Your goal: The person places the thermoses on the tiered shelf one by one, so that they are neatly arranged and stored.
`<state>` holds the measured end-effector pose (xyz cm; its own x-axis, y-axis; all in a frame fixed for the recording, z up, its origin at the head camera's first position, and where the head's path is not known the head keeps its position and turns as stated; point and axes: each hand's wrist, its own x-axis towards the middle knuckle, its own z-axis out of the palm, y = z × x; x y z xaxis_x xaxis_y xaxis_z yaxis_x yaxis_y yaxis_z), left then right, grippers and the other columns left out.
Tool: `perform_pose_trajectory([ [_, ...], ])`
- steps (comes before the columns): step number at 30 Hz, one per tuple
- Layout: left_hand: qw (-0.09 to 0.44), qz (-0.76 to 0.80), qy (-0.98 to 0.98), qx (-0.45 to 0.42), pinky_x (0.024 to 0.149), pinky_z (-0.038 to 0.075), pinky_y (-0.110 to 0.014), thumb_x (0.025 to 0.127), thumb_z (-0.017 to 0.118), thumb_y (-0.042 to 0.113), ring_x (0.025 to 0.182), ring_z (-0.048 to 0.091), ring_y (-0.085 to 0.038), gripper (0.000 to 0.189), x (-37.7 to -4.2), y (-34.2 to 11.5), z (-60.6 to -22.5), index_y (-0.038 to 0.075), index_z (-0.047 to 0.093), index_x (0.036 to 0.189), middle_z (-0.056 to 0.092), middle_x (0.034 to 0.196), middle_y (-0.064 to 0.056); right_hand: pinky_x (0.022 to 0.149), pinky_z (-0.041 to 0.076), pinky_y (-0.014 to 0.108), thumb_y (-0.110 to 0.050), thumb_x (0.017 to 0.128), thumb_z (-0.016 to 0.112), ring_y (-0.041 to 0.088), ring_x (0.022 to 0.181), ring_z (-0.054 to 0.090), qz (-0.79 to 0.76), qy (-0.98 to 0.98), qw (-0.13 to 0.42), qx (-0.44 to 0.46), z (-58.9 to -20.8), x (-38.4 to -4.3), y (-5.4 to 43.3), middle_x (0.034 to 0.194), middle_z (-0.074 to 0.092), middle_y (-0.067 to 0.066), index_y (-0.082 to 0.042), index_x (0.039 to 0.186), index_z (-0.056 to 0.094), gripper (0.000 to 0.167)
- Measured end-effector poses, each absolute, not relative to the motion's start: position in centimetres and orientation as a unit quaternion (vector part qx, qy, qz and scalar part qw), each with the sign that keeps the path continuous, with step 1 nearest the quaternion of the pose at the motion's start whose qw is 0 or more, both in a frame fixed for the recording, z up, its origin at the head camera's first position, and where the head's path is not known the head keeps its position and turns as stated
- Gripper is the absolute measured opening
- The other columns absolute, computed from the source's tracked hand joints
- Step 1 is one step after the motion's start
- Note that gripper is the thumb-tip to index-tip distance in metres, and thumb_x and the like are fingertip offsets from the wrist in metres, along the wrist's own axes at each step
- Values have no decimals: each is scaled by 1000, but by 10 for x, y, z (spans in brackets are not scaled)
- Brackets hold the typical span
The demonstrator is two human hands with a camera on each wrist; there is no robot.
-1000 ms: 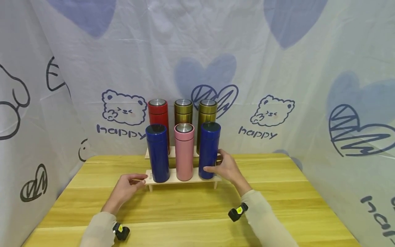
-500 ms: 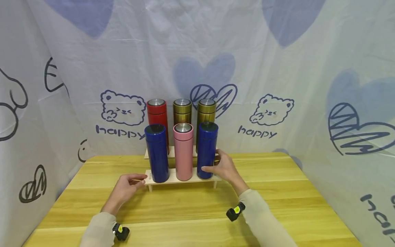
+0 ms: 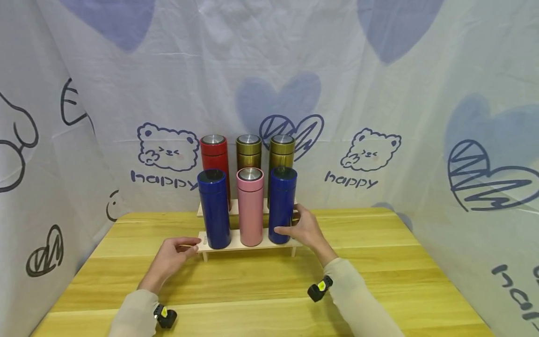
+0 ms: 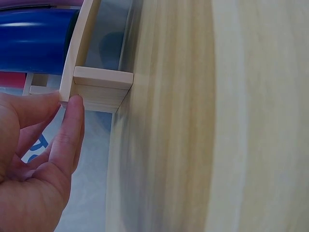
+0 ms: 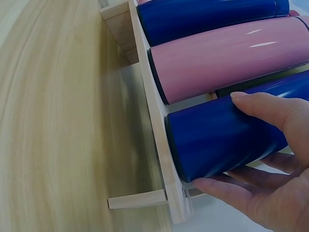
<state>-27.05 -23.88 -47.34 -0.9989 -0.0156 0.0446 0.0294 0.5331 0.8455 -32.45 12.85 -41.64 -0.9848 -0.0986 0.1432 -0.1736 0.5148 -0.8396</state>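
My right hand [image 3: 306, 229] grips the lower part of the right blue thermos bottle [image 3: 282, 206], thumb in front and fingers around its outer side. This bottle stands upright on the front step of a light wooden rack [image 3: 235, 244]. Beside it are a pink thermos bottle [image 3: 251, 208] and, further left, a second blue thermos bottle [image 3: 214, 210]. At the rack's left end, my left hand [image 3: 170, 257] pinches the edge of the front board between thumb and fingers. In the right wrist view the held bottle's base [image 5: 178, 147] sits on the board near its end.
On the rack's higher back step stand a red thermos bottle [image 3: 214, 157] and two gold ones [image 3: 249, 157], partly hidden by the front row. The rack rests on a wood-grain table [image 3: 252, 295]. A printed white cloth [image 3: 353, 93] hangs behind and at the sides.
The right blue bottle has shifted slightly left toward the pink one, with my right hand still around it. My left hand keeps its place at the rack's end.
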Motion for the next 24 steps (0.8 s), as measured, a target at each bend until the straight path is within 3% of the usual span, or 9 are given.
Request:
perform_pose_trajectory([
  [17,30,-484,-874,-13,93,59,-40,100,66,9,113,71,-32,27,-272,-240,-473,2,73,125,69,132,-23,96,58,51,-28,77,93,34,110,71,488,-869,44,75,-418,-323,125,127,70,20,-3,139,55,77],
  [24,30,-482,-876,-10,89,59,-33,100,66,10,112,72,-31,27,-272,-239,-474,2,73,125,70,131,-22,95,58,50,-31,77,93,33,109,70,485,-871,40,67,-419,-324,125,125,70,20,-4,139,54,78],
])
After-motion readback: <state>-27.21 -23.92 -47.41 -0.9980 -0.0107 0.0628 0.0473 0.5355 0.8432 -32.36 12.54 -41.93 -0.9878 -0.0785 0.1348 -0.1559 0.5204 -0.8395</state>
